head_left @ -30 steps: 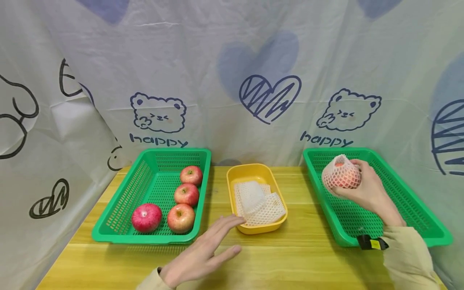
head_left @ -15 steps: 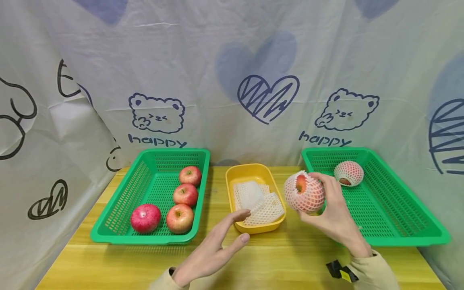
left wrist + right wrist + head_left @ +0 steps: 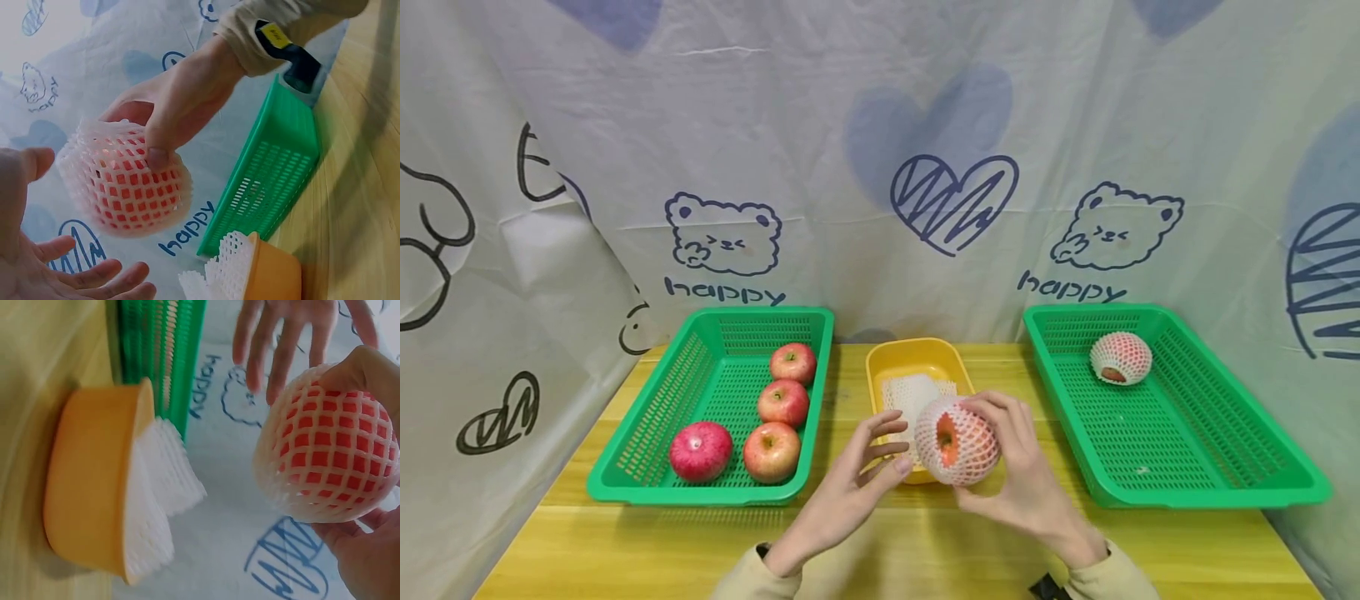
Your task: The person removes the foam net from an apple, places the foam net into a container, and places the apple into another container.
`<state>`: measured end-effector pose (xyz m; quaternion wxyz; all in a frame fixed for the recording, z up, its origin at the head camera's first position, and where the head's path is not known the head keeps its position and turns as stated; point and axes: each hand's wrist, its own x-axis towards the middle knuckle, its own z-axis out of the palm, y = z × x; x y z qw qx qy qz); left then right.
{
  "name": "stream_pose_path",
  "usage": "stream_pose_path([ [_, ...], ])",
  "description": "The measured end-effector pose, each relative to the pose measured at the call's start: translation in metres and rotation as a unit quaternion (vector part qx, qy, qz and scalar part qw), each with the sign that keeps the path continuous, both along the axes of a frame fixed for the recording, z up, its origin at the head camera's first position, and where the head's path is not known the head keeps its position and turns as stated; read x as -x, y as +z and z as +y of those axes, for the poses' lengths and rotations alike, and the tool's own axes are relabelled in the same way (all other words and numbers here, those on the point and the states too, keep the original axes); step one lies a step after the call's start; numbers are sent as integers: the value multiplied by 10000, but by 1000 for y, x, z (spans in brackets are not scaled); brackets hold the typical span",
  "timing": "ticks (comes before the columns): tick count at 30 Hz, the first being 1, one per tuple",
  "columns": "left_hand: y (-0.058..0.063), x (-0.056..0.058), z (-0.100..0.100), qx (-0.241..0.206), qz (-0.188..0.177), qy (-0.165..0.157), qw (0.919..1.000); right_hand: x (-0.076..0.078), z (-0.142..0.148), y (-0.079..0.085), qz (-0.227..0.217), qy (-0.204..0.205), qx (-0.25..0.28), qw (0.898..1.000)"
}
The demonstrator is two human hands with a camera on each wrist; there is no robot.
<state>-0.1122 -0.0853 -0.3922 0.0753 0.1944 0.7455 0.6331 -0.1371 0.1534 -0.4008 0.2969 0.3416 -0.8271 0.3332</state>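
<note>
Holding the netted apple [image 3: 958, 442] in a thumb-and-finger grip, raised near the yellow tray [image 3: 921, 354], the right hand [image 3: 1026, 483] should squeeze lightly; the left hand [image 3: 846, 496], loosely spread and empty, should cup the other side without snagging the net [image 3: 122, 181].

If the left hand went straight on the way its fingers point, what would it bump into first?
The left hand would probably meet the netted apple that the right hand holds, though depth is hard to judge.
</note>
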Motion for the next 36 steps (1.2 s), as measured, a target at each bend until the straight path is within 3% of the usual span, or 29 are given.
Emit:
stream_pose_path([
  [6,-2,5,-2,1,-334,-118,9994,-3,-13,-8,-59,413,-92,9991],
  [12,-6,8,-4,-335,-671,-437,9962,-5,-21,-14,-41,737,-39,9973],
  [20,-10,8,-3,-299,-643,-472,9964,-6,-27,-18,-122,1057,-33,9943],
  [26,-16,10,-4,-709,-684,-663,9929,-8,-29,-19,-213,1052,56,9942],
  [30,-18,11,-3,-834,-817,-531,9917,-12,-31,-21,-733,819,226,9937],
  [32,-19,11,-3,-862,-903,-399,9914,-15,-31,-23,-1446,833,536,9845],
  [33,-20,11,-3,-877,-926,-354,9912,-16,-31,-23,-1946,892,774,9737],
  [34,-20,11,-3,-900,-973,-306,9907,-17,-30,-24,-2430,990,1067,9590],
  [36,-21,11,-4,-960,-1040,-261,9896,-18,-27,-24,-3440,1286,1742,9136],
])
